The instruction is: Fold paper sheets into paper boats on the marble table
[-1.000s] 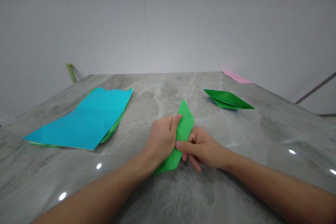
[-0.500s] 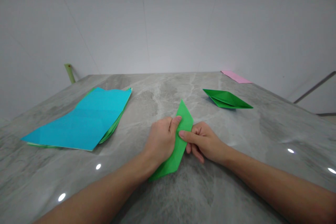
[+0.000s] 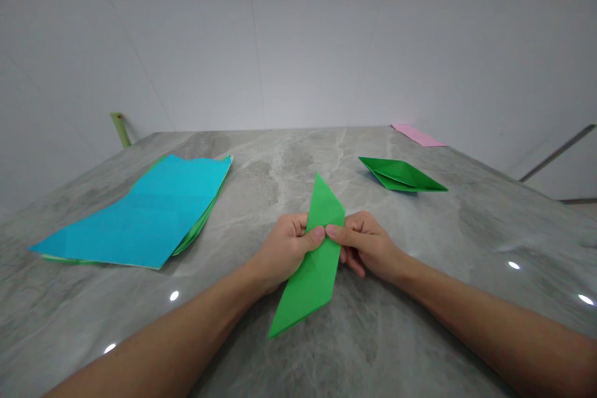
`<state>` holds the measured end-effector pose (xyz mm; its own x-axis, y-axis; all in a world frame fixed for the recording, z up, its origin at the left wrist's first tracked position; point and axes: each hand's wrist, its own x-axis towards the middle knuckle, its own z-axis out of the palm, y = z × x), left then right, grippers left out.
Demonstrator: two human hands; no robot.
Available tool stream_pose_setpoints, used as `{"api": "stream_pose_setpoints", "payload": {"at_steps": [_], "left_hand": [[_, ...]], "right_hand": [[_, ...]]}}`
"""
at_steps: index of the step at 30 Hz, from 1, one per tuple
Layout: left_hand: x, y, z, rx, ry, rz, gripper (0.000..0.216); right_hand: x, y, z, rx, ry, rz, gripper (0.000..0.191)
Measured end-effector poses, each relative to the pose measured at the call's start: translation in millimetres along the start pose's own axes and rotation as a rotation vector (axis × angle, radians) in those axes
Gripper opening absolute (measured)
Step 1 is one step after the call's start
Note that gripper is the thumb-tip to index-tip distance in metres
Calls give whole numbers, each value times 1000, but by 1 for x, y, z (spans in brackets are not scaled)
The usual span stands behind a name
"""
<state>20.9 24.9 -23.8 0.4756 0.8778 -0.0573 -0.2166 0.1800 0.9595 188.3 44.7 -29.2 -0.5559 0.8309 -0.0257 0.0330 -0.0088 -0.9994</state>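
Observation:
Between my two hands is a light green folded paper (image 3: pixel 311 280), a slanted four-sided shape with pointed ends, held a little above the table. My left hand (image 3: pixel 284 249) grips its left edge, thumb on the front face and fingers behind. On the opposite edge, my right hand (image 3: pixel 366 242) pinches the paper, its thumb tip close to the left thumb tip. Most fingertips are hidden behind the sheet. Further back on the right lies a darker green folded paper (image 3: pixel 402 175) of similar shape, its layers partly spread apart.
A grey marbled table (image 3: pixel 261 168) lies under everything. On the left rests a stack of paper sheets with a blue sheet (image 3: pixel 144 211) on top and green ones beneath. A pink paper (image 3: pixel 418 135) lies at the far right edge. Behind stands a white wall (image 3: pixel 308 56).
My left hand has shifted along the folded paper's left edge, its thumb coming down beside the right thumb. More of the paper's lower part shows. The other papers stay put.

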Motion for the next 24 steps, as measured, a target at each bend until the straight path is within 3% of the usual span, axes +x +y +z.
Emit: {"api": "stream_pose_setpoints", "payload": {"at_steps": [3, 10, 16, 24], "left_hand": [[-2, 1, -1, 32, -8, -31, 39], [-3, -1, 0, 15, 43, -60, 36], [-5, 1, -1, 15, 3, -124, 34], [-3, 2, 0, 40, 33, -132, 33]], "right_hand": [[0, 0, 1, -56, 23, -54, 59], [2, 1, 2, -40, 62, 4, 59], [3, -1, 3, -77, 88, -78, 60], [4, 0, 2, -95, 160, -17, 70]]}}
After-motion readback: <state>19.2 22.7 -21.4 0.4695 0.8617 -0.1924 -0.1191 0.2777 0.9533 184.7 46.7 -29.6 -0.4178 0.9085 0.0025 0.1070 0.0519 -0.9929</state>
